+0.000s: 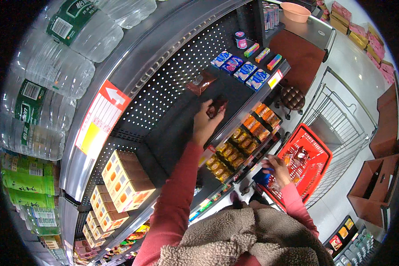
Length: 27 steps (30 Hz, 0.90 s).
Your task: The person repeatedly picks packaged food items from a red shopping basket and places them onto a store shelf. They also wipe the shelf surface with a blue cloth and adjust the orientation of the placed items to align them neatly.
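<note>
My left hand [206,120] reaches over the black shelf [173,133] and grips a small dark red-brown packet [218,105]. Just beyond it, a shiny reddish-brown snack packet [202,83] lies against the perforated back panel. Lower right, my right hand [278,170] hovers by the near side of a red plastic shopping basket [324,159], its fingers loosely spread. A blue package [263,178] shows beneath that hand, partly hidden by it. Several small wrapped packets [299,155] lie inside the basket.
Blue boxes [246,70], small colourful packs [251,50] and a jar [240,40] stand on the shelf's far end. Cream cartons [126,181] are stacked nearer. Yellow packs [231,154] fill the shelf below. The basket rests in a metal cart [342,116]; a round stool [292,98] stands beyond.
</note>
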{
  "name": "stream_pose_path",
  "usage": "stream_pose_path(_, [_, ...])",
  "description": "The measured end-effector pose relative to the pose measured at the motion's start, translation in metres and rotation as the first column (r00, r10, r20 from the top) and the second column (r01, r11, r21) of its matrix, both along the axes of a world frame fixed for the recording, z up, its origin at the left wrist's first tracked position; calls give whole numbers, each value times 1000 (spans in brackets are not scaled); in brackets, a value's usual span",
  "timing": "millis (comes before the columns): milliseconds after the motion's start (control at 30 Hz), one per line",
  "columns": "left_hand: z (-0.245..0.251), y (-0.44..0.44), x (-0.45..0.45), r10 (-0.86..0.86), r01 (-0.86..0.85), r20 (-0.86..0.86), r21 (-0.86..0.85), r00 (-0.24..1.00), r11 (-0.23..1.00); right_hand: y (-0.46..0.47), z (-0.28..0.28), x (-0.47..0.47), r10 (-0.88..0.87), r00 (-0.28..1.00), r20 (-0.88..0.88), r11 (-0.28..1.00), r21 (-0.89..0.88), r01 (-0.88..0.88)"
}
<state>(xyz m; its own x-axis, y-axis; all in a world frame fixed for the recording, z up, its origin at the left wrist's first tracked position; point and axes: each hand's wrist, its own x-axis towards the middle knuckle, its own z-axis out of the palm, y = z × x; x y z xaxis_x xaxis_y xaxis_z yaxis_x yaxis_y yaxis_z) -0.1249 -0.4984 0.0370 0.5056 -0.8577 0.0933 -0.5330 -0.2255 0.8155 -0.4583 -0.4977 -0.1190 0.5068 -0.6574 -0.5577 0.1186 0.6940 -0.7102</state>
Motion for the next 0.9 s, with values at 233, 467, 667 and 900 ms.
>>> stream_pose_path(233, [9,59,-103,-314,334,276,-26,908,942,2,96,68,71,934,350,993,-115,-32])
stream_pose_path(467, [12,37,-79,-360,380,234,-50,903,923,25,9,20,-155,976,154,981,143,133])
stream_pose_path(667, [-4,-38,43,2,45,716,-47,698,998,51,-95,-67,-264,965,11,896,373,241])
stream_pose_path(900, [-26,-86,117,-49,-71,811,110,584,991,-24,-122,-139,-572,819,-45,800,190,569])
